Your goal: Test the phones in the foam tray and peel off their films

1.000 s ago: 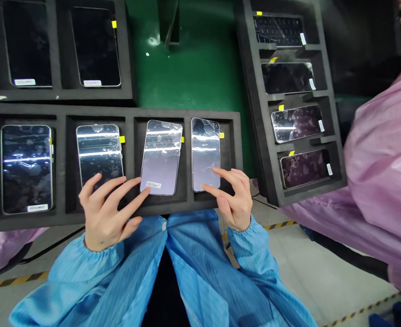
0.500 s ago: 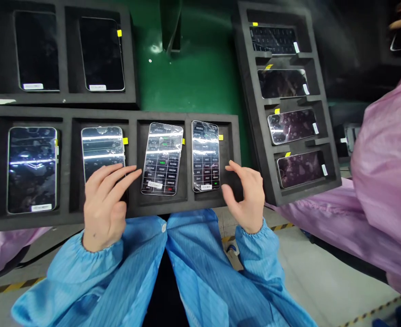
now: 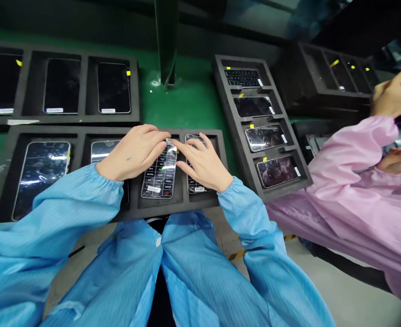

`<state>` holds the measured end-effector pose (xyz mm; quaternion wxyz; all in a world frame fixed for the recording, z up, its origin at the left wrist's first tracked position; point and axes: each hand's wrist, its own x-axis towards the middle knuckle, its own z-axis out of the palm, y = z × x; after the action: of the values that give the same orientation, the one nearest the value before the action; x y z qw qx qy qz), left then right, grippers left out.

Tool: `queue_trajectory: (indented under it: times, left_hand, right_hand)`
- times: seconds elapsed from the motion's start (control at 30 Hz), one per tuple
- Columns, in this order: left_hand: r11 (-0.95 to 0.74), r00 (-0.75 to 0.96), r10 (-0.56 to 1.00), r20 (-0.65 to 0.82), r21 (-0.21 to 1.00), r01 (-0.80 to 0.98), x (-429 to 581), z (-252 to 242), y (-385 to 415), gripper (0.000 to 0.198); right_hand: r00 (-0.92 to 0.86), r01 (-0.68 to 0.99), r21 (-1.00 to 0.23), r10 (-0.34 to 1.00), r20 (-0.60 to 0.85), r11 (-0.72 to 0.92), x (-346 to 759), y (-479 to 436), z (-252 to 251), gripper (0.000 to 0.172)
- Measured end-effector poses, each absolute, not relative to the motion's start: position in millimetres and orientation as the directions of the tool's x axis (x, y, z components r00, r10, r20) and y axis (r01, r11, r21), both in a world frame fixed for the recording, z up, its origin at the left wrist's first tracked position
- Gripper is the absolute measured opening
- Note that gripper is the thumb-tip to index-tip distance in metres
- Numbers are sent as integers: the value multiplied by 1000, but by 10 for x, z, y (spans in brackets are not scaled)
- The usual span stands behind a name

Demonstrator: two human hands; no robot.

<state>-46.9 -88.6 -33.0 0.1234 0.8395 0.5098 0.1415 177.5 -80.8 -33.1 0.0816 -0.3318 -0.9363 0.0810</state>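
Note:
In the third compartment of the near black foam tray (image 3: 134,210) lies a phone (image 3: 159,177) with a lit grid menu and a white label near its bottom. My left hand (image 3: 135,152) reaches over the phone's top end, fingers close together and tips at its upper edge. From the other side my right hand (image 3: 205,163) comes in, fingers spread, its index fingertip at the same top corner and its thumb by the right edge. A small bright patch shows between the fingertips; what it is, I cannot make out. Partly under my right hand is another lit phone (image 3: 191,184).
Dark-screened phones (image 3: 43,172) lie further left in the near tray. Another foam tray (image 3: 84,119) with phones stands behind it. At right a slanted tray (image 3: 236,145) holds several phones. A co-worker's pink sleeve (image 3: 357,154) and hand (image 3: 391,97) are at far right.
Both hands have moved inward and up, from beside the phones to the top end of the third phone. The view has shifted, showing more of the back and right.

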Motion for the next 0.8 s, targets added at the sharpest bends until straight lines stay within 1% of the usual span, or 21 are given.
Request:
queue_trajectory:
  times: [0.13, 0.23, 0.3, 0.37, 0.4, 0.47, 0.5, 0.53, 0.57, 0.6, 0.67, 0.7, 0.73, 0.77, 0.8]
  left_hand:
    - [-421, 405, 907, 118, 259, 869, -520, -381, -834, 60]
    - [-420, 401, 907, 127, 226, 879, -527, -378, -845, 59]
    - [-425, 405, 904, 133, 210, 880, -512, -381, -845, 57]
    - [-429, 408, 902, 140, 204, 880, -500, -385, -843, 56]
    - [-433, 411, 900, 143, 206, 877, -501, -383, -846, 54]
    - [-440, 415, 897, 154, 215, 872, -523, -352, -877, 52]
    - [-436, 406, 898, 166, 225, 871, -545, -319, -913, 51]
    - [-427, 391, 901, 185, 235, 873, -572, -274, -968, 50]
    - [-408, 361, 908, 213, 247, 879, -603, -218, -1043, 49]
    - [-385, 323, 914, 246, 273, 882, -635, -155, -1140, 49]
    - [-351, 243, 912, 330, 323, 879, -688, -26, -1390, 47]
    - [-334, 167, 911, 376, 441, 833, -704, 26, -1536, 42]
    - [-320, 126, 924, 362, 549, 772, -711, 63, -1690, 38]
    - [-308, 129, 943, 307, 656, 689, -709, 78, -1843, 35]
    - [-264, 198, 964, 180, 766, 587, -699, 65, -1991, 32]
  right_hand:
    - [-761, 617, -151, 635, 132, 772, 1768, -828, -292, 56]
    - [-737, 641, -137, 655, 166, 755, 1840, -842, -214, 54]
    - [-710, 662, -150, 679, 187, 734, 1939, -893, -157, 52]
    - [-659, 705, -193, 731, 176, 682, 2091, -1018, -99, 50]
    - [-607, 745, -229, 779, 156, 626, 2185, -1113, -75, 48]
    - [-425, 854, -301, 903, 68, 425, 2391, -1350, -48, 45]
    - [-299, 899, -331, 954, 14, 286, 2492, -1480, -52, 43]
    - [-161, 921, -368, 985, -69, 125, 2583, -1604, -72, 42]
    - [-32, 912, -408, 985, -171, -41, 2658, -1716, -110, 41]
    - [19, 900, -423, 978, -207, -107, 2712, -1809, -164, 43]
    - [29, 860, -485, 964, -263, -158, 2754, -1921, -308, 42]
    - [17, 830, -529, 958, -287, -173, 2749, -1943, -389, 42]
    - [14, 795, -573, 950, -313, -200, 2733, -1946, -465, 43]
    - [14, 753, -615, 940, -340, -234, 2715, -1940, -531, 45]
    - [14, 708, -653, 930, -369, -270, 2700, -1931, -581, 48]
